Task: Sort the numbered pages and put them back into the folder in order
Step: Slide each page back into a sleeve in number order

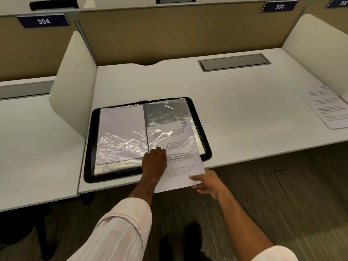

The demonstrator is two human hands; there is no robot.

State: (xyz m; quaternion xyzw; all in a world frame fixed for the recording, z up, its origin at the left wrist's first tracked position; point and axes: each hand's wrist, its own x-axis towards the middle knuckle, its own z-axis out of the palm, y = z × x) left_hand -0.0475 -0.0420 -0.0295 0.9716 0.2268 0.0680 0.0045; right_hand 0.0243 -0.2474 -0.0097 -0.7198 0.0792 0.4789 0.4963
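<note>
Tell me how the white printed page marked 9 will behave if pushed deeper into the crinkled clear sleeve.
The white printed page marked 9 is probably thin and floppy: past the white desk edge, the right hand supports its corner. The crinkled clear sleeve has creases, so the page may catch and buckle.

Folder [88,147] on desk [226,102] nr front; pg 10 [327,108] far rt.
</note>
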